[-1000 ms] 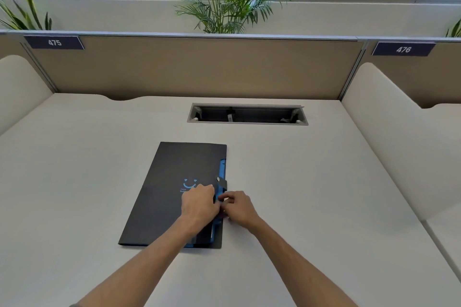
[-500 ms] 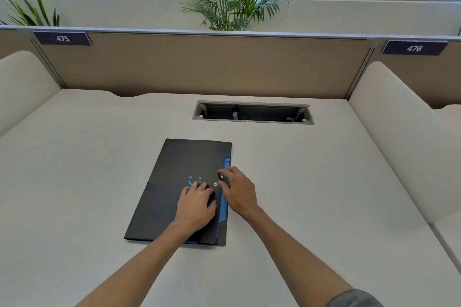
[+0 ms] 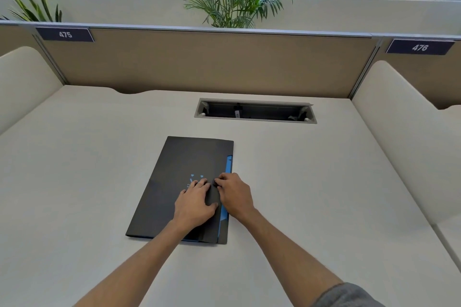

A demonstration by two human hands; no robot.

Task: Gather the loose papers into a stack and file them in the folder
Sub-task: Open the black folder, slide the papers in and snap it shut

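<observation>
A black folder [image 3: 172,182] with a blue inner edge lies closed on the white desk, its flap folded over the right side. My left hand [image 3: 194,203] rests flat on the cover, fingers spread, pressing it down. My right hand [image 3: 233,194] lies on the flap next to it, fingertips on the small round snap near the flap's edge. No loose papers are visible; whatever is inside the folder is hidden.
A rectangular cable slot [image 3: 254,111] is cut into the desk [image 3: 87,169] behind the folder. Tan partition panels [image 3: 199,62] with number plates 475 and 476 close off the back. Curved cream dividers [image 3: 404,119] stand at both sides.
The flap has been folded over and laid flat on the cover. My left hand spread flat on the cover; my right hand moved from the folder's edge onto the snap.
</observation>
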